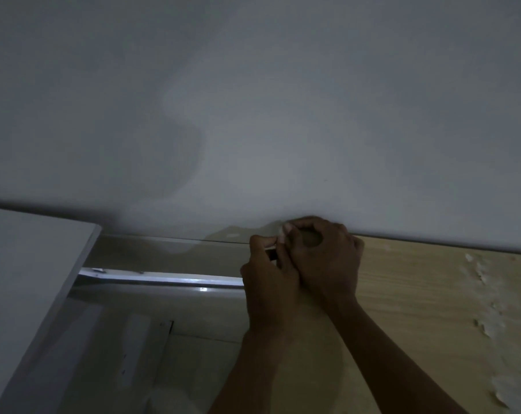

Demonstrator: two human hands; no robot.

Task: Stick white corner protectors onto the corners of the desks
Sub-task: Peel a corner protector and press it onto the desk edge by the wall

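The light wooden desk (417,294) stands at the right, its far left corner against the wall. Both hands are bunched on that corner. My right hand (325,258) curls over the corner from above. My left hand (268,279) wraps the desk's left edge, with its thumb and fingers pinching at the corner beside the right fingertips. A small pale sliver of the white corner protector (283,230) shows between the fingertips; the rest of it is hidden under the hands. The light is dim.
A white desk top (29,264) juts in from the left, with a gap between it and the wooden desk. A shiny metal rail (163,277) crosses that gap lower down. The grey wall (253,115) fills the upper half. Peeled patches (486,294) mark the wooden top.
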